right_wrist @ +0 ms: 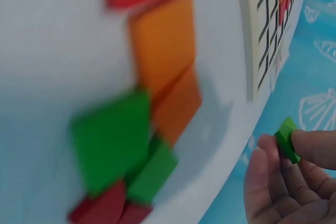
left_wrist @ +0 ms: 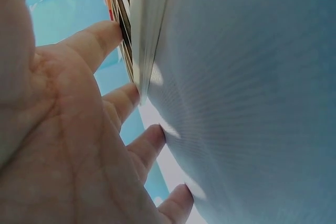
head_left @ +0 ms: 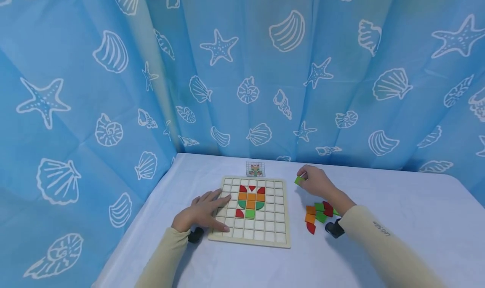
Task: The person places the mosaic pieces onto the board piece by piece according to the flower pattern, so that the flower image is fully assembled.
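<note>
My left hand (head_left: 202, 211) rests spread over the left side of a wooden grid board (head_left: 270, 227), with some fingertips at the board's edge in the left wrist view. Between the thumb and fingers of my right hand (head_left: 317, 182) a small green tile (right_wrist: 287, 141) is pinched, held above the table to the right of the board. On the board, red, orange and green tiles form a pattern, with an orange tile (head_left: 251, 204) at its middle, a light green square (head_left: 250, 213) below and a red quarter-round tile (head_left: 239, 213) beside that.
A small printed pattern card (head_left: 255, 169) lies behind the board. Several loose tiles, among them an orange square (head_left: 310, 210) and a red piece (head_left: 310, 228), lie in a pile near my right forearm. Behind the white table (head_left: 242, 267) hangs a blue shell-print curtain (head_left: 242, 69).
</note>
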Motion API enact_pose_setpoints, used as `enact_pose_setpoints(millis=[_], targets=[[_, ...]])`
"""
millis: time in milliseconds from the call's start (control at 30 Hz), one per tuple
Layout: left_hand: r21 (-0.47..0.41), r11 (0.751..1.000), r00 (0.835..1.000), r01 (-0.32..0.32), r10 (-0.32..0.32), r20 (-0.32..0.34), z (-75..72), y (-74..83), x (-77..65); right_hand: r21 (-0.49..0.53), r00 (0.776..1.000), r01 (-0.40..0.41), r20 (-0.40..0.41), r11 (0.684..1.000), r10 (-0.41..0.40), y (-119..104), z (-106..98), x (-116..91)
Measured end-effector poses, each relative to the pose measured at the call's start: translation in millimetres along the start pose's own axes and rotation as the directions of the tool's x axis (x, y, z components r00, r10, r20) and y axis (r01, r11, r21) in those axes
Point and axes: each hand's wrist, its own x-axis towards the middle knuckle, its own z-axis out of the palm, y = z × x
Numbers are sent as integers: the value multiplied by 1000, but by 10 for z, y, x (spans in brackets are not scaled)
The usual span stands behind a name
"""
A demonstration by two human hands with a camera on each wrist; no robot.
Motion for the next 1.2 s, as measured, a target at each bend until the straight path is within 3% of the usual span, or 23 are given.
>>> enact_pose_setpoints(millis=[433, 833, 1000, 1200], targets=[[-1, 1000, 1000, 5, -5, -7, 33, -10, -17, 158, 995, 84, -64, 984, -74, -548, 481, 27], [34, 999, 1000, -15, 16, -20, -2, -4, 20, 255, 967, 232, 41, 939, -250, -990, 788, -40], [38, 999, 1000, -17, 17, -19, -9, -5, 22, 263, 938, 300, 92, 917, -334, -1110, 921, -81], [19, 998, 998, -52, 52, -23, 5, -28, 20, 287, 917, 306, 167, 908, -362, -1241, 1010, -153]])
